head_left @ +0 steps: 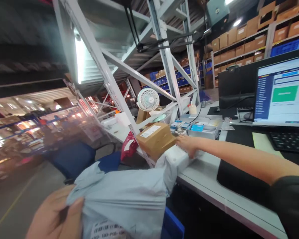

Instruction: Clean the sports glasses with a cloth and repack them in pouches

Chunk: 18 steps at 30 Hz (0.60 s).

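In the lower left, my left hand [57,215] pinches the corner of a grey plastic mailing bag [124,189]. The bag hangs in creases and has a barcode label [108,229] near its lower edge. My right hand [188,144] reaches across the desk and grips the top of a white wrapped package [175,157], thumb down its near side. That package lies at the desk edge, against the far end of the grey bag; whether the two are joined I cannot tell. Just beyond my right fingers is a brown cardboard box [155,141] with a white label.
A red bag [129,146] leans by the metal rack post [107,76]. On the desk [201,172] are a grey tray [206,127] of cards, a small fan [149,99], a monitor [284,91] and a keyboard [290,141]. A blue chair [72,159] stands left; a blue bin [173,224] sits below.
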Motion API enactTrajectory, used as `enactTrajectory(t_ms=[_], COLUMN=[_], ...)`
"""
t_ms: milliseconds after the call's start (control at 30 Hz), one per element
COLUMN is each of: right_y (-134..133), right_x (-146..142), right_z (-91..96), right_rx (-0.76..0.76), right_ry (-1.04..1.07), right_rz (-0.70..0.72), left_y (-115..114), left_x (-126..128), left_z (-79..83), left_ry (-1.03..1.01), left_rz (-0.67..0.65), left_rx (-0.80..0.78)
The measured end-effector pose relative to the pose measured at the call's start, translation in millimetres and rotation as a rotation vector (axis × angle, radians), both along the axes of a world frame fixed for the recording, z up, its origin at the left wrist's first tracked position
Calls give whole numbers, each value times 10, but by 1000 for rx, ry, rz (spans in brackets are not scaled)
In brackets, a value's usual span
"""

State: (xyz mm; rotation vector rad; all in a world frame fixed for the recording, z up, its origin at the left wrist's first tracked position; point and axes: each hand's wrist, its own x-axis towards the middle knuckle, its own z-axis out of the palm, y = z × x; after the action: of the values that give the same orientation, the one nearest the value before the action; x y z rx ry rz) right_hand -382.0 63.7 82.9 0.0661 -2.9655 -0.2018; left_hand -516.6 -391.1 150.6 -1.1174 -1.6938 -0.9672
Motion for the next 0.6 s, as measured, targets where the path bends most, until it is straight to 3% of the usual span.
enactTrajectory(t_ms=[133,267,433,600], right_y=[76,106,67,68], right_x=[697,1602,2574,3148], right_z=[222,450,510,410], right_rx=[23,56,19,-140], right_ry=[190,454,753,822], right_rz=[-153,-448,-874,-1118], left_y=[385,949,2014,3208], left_x=[208,272,269,188], left_z=[184,316,428,373], left_ry=[58,85,62,45], left_rz=[-89,-267,-444,-482], left_rx=[-22,-59,-223,-428])
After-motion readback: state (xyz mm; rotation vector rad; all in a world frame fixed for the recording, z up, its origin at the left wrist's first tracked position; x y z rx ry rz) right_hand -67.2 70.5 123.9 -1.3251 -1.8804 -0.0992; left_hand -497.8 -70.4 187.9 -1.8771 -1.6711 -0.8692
